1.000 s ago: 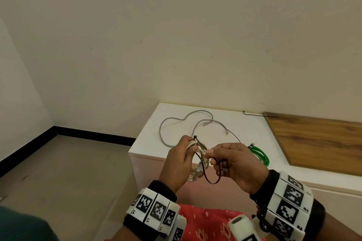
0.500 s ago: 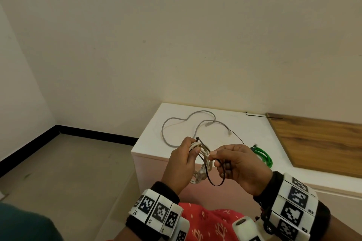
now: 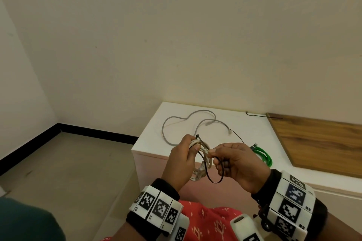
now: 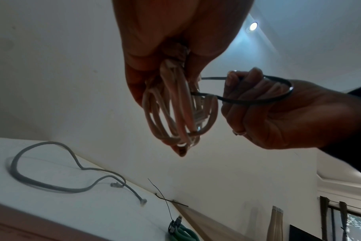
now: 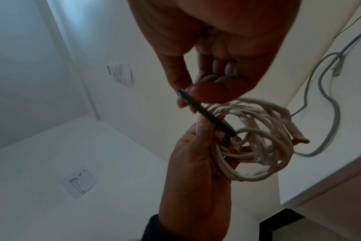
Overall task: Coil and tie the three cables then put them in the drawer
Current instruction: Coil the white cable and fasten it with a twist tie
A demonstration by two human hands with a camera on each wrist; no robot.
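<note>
My left hand (image 3: pixel 193 143) grips a coiled white cable (image 3: pixel 202 160) at chest height in front of the cabinet. A black zip tie (image 3: pixel 215 180) passes through the coil and hangs in a loose loop below it. My right hand (image 3: pixel 214 156) pinches that tie between thumb and fingers, close beside the coil. In the left wrist view the tie (image 4: pixel 258 101) curves round the right hand's fingers (image 4: pixel 243 81). In the right wrist view thumb and finger pinch the tie's end (image 5: pixel 182 93). A loose grey cable (image 3: pixel 176 121) and a coiled green cable (image 3: pixel 263 154) lie on the white cabinet top (image 3: pixel 248 129).
Another black zip tie (image 3: pixel 262 116) lies at the back of the cabinet top by the wall, and a thin black one (image 3: pixel 238 136) lies near the grey cable's plug. A wooden panel (image 3: pixel 323 143) covers the right part. Bare floor lies to the left.
Both hands keep their hold on the coil and the tie. The right hand's fingers have shifted slightly along the tie, and the loop still hangs loose.
</note>
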